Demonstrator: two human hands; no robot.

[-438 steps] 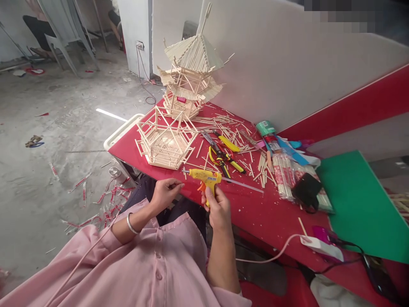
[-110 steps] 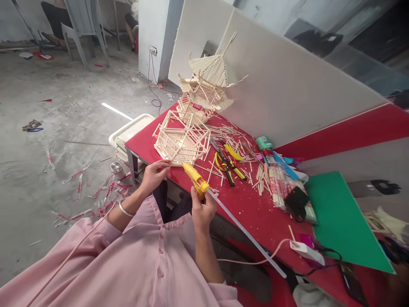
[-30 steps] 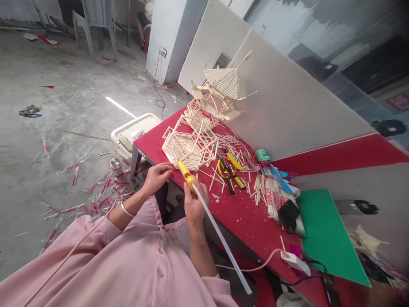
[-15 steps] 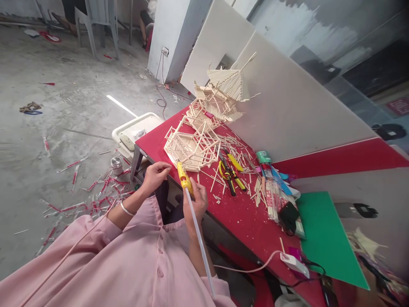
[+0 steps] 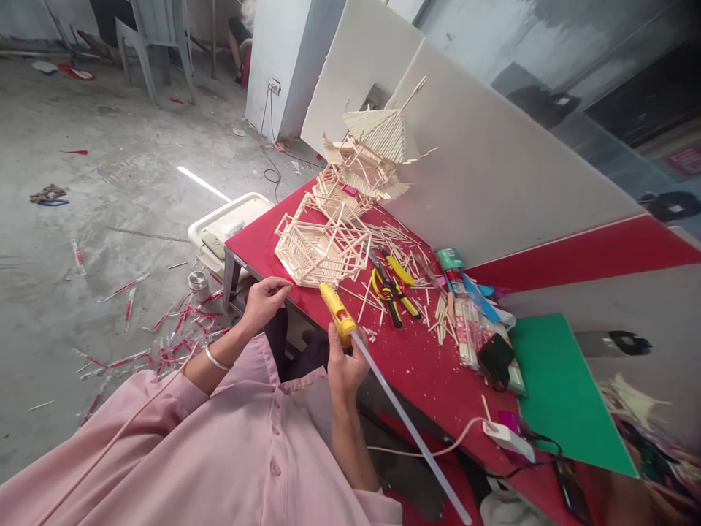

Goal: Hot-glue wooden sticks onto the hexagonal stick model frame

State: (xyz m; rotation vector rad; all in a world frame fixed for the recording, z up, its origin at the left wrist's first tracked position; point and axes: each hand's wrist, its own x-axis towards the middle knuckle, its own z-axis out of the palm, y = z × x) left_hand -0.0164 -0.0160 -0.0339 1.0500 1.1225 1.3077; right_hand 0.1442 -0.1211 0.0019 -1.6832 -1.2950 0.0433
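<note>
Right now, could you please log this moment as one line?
Right hand: gripping yellow hot-glue gun | Left hand: pinched, contents unclear | Nearby: hexagonal stick frame on red table

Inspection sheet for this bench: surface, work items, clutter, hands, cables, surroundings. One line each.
Surface: red table, small specks scattered on it.
Work items: open stick frame at the near edge; roofed stick tower behind it; yellow glue gun, nozzle by the frame, contact unclear.
Clutter: loose sticks, black-and-yellow pliers.
Hands: right hand grips the glue gun; left hand pinched, contents unclear.
Cables: pink cord at the white power strip.
Surroundings: wrappers on the floor; grey chair.
</note>
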